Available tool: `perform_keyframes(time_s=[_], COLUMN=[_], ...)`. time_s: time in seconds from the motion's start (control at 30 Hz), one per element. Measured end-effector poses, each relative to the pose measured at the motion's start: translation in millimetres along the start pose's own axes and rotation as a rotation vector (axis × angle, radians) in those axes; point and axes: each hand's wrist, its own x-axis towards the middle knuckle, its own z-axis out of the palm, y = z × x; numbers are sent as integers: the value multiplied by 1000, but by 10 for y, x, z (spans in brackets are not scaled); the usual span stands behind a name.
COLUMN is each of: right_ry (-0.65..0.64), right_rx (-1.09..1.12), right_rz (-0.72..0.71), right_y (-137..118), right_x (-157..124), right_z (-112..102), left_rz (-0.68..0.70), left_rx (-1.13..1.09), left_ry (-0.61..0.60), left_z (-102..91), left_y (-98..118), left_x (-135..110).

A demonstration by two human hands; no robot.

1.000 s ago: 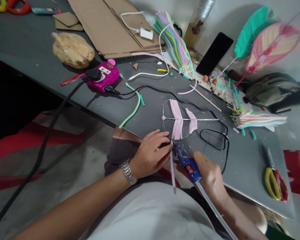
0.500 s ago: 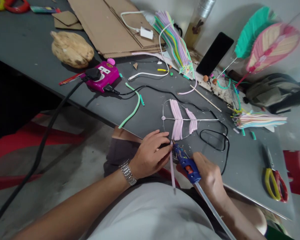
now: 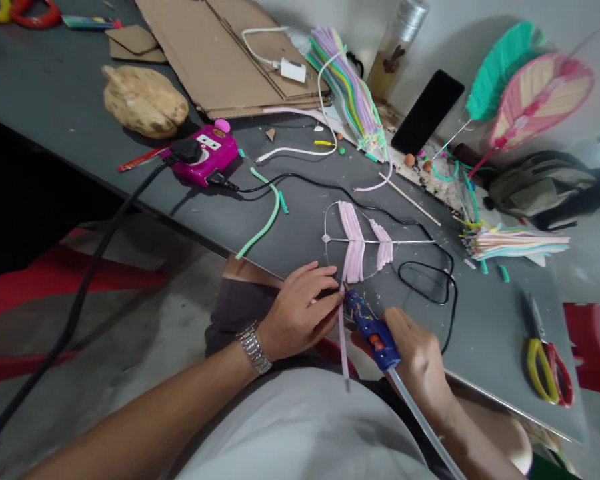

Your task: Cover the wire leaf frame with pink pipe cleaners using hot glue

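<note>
My right hand (image 3: 414, 343) is wrapped round a blue glue gun (image 3: 373, 333) with a long glue stick out of its back. Its nozzle touches or nearly touches a pink pipe cleaner (image 3: 344, 340) near the table edge. My left hand (image 3: 305, 307), a metal watch on its wrist, pinches that pipe cleaner between thumb and fingers; its lower end hangs down toward my lap. Just beyond lies a leaf-shaped wire frame (image 3: 405, 241) with a centre stem. Two bands of pink pipe cleaners (image 3: 353, 257) slant across it in a V pattern.
A black cord (image 3: 320, 183) runs from the purple power strip (image 3: 207, 157) past the frame. Scissors (image 3: 547, 367) lie at right. Behind are bundled pipe cleaners (image 3: 350, 93), cardboard (image 3: 220, 67), a phone (image 3: 427, 113) and finished leaves (image 3: 540, 100). A green pipe cleaner (image 3: 265, 223) lies left.
The view has shifted very slightly. Both hands, the glue gun and the pink pipe cleaner keep nearly the same places.
</note>
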Motion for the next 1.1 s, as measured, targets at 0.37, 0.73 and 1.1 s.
perform_keyframes(time_s=[0.37,0.73,1.1], right_ry=[-10,-34,-38], right_rx=[14,27,40], right_rz=[10,38,28], right_y=[-17,-13,-17], right_x=[6,7,25], right_z=[-15,-13,-59], left_rz=[0,-1,-5], left_rx=[0,-3,-2], left_ry=[1,-6,4], left_z=[6,2,0], left_y=[-1,-2,12], left_x=[-11,-1,14])
